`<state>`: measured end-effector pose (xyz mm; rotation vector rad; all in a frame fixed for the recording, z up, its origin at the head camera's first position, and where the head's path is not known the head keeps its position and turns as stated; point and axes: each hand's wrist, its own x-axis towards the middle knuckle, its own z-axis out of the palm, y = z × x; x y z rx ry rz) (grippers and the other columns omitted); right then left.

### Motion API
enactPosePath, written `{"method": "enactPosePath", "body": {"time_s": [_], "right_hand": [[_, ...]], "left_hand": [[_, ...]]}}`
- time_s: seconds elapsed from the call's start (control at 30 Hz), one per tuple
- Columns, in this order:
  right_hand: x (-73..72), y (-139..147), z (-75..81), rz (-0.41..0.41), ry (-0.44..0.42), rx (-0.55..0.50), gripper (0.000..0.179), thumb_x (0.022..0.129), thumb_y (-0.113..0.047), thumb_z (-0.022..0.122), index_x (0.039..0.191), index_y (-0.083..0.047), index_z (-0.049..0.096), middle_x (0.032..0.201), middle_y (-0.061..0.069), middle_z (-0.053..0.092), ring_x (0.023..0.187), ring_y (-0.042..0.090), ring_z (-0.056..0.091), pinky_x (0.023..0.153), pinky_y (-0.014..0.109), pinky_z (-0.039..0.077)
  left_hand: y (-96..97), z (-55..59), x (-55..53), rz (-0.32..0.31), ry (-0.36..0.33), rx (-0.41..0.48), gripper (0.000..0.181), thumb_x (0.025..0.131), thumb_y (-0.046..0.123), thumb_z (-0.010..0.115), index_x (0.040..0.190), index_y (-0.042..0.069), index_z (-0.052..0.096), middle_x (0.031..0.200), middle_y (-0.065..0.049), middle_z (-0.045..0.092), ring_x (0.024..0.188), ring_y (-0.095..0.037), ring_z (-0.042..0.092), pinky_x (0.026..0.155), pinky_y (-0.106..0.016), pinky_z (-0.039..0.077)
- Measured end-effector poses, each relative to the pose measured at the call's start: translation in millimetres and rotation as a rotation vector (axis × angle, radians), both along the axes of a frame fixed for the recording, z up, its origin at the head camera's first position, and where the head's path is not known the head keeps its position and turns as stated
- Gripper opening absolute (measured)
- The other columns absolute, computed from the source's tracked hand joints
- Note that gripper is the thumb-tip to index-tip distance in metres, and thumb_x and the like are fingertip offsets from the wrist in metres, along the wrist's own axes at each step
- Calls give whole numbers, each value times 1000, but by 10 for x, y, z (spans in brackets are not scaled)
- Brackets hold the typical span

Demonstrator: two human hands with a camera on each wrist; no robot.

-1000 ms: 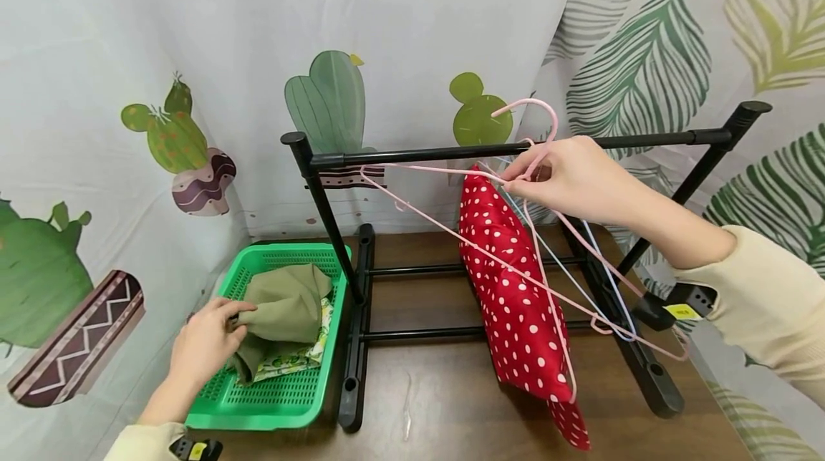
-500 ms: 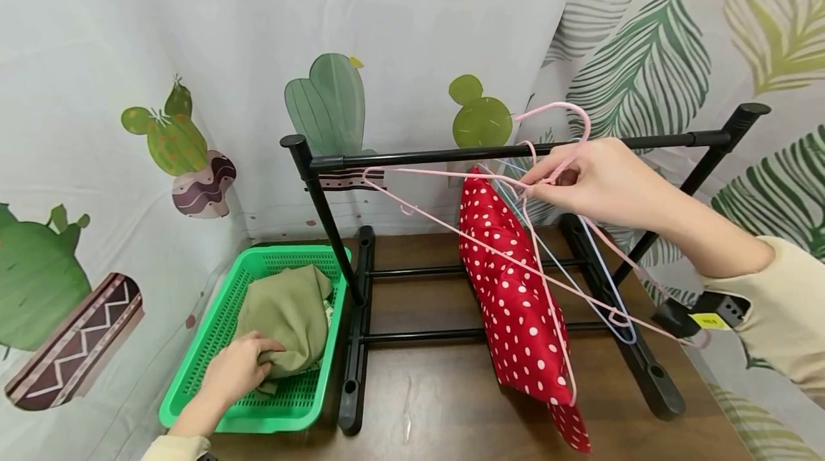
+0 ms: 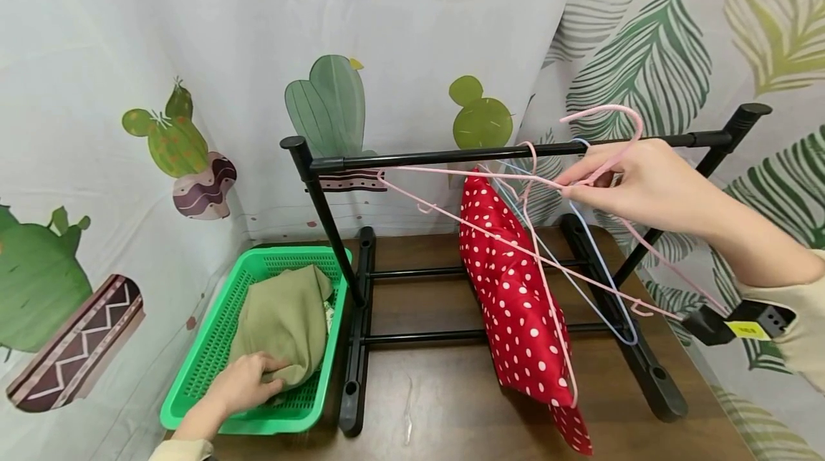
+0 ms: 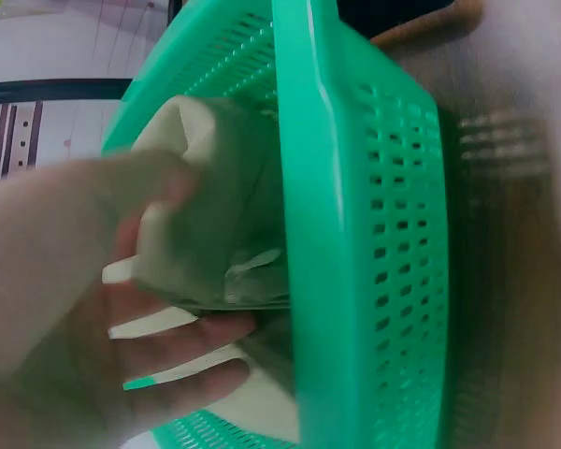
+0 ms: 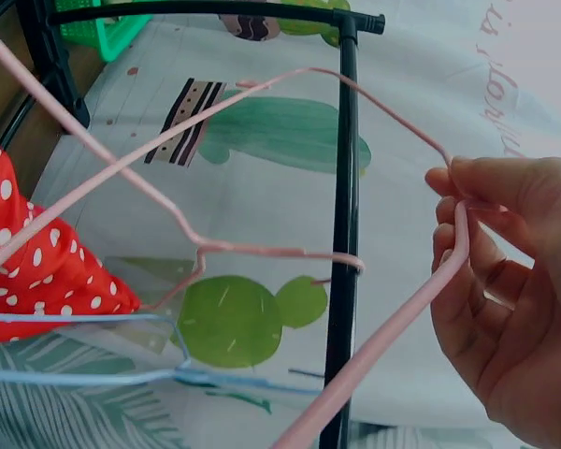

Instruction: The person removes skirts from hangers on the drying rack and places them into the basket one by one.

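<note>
My left hand (image 3: 241,386) is inside the green basket (image 3: 258,426), holding the near edge of an olive-green cloth (image 3: 283,321). In the left wrist view its thumb lies on top of the fabric and fingers show below. Raised in front of the black rack's top bar (image 3: 419,157), my right hand (image 3: 651,185) pinches a pink hanger (image 3: 606,108) at the base of its hook. This hanger is bare. Behind it, a red cloth with white dots (image 3: 515,289) hangs on a second pink hanger on the bar.
A light-blue hanger (image 5: 84,378) also hangs from the bar, to the right of the red cloth. The rack stands on a brown table (image 3: 445,411), its left foot (image 3: 351,404) close beside the basket. Printed curtains (image 3: 412,3) enclose the back and sides.
My right hand has carried the bare pink hanger to the right along the bar. My left hand has moved right and nearer, bringing the olive-green cloth's edge down over the printed cloth beneath.
</note>
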<state>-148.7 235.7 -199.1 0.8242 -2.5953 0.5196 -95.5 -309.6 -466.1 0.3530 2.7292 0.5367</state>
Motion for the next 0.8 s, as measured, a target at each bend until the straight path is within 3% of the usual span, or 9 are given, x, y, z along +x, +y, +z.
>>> {"method": "enactPosePath", "body": {"time_s": [0.1,0.17,0.37,0.5,0.7,0.8], "right_hand": [[9,68,-31,27,25,-3,21,77,-12,73,88,-30,72,79,-18,62,41,0,35,42,17,28],[14,105,-47,59,48,-12,24,76,-10,74,88,-30,71,75,-20,58,41,-2,35,41,15,27],[52,208,-38,96,66,-53,32,72,-4,76,89,-31,71,76,-20,58,39,-4,35,39,13,27],[65,286,-35,121,84,-81,34,70,2,75,90,-25,72,70,-17,55,40,-3,32,40,13,25],[82,406,-82,138,75,-152,32,67,11,72,89,-13,73,66,-11,53,49,-1,34,42,17,25],[94,457,-104,133,65,-172,32,68,11,72,90,-12,73,71,-8,59,54,-1,39,44,17,29]], "left_hand": [[-29,-10,-2,-57,-23,25,28,85,31,63,106,14,70,105,-7,66,89,-26,63,69,-40,51],[-35,-25,-12,-64,-36,21,26,85,31,63,103,14,71,103,-6,67,94,-29,62,75,-44,51],[-21,-34,-51,80,-89,-96,24,77,29,71,98,17,70,99,-4,67,89,-26,62,73,-45,50],[-27,-2,-66,152,-107,-183,23,75,31,73,89,15,64,88,-2,61,74,-20,58,60,-40,47],[-21,-30,-63,156,-17,-207,26,73,24,76,73,14,51,73,-2,47,62,-16,48,52,-33,38],[-18,-76,-67,155,26,-201,25,72,21,76,66,15,52,68,1,49,59,-14,49,50,-32,39]]}}
